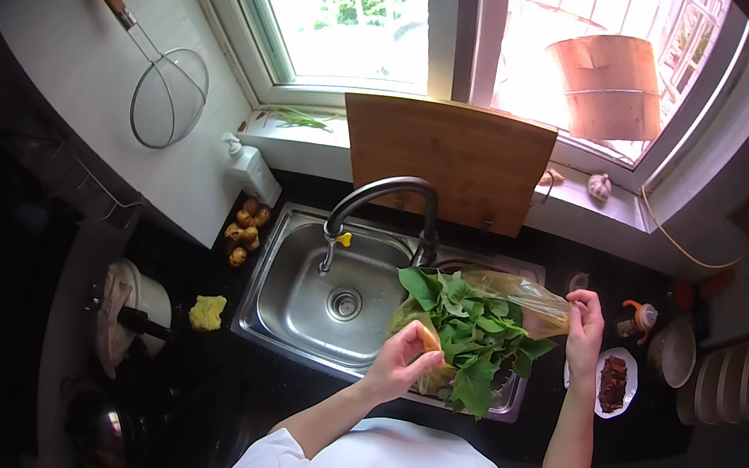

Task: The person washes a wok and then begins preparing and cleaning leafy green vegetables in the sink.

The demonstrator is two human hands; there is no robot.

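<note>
A heap of green leafy vegetables (470,323) lies over the right basin of the steel sink, covering most of that basin. Around the leaves spreads a thin yellowish plastic bag (519,294). My right hand (583,329) pinches the bag's far right end, pulling it taut above the sink's right edge. My left hand (407,360) grips another part of the bag at the near left of the leaves, close to the divider. The left basin (300,288) shows bare metal and a round drain strainer (344,303). Over it arches a dark faucet (389,185) with a small yellow tab.
A wooden cutting board (445,161) leans against the window behind the sink. Potatoes (245,232), a white pump bottle (254,171) and a yellow sponge-like piece (207,312) are at left. A white plate (629,374) of dark reddish food and an orange-topped bottle (638,320) stand right.
</note>
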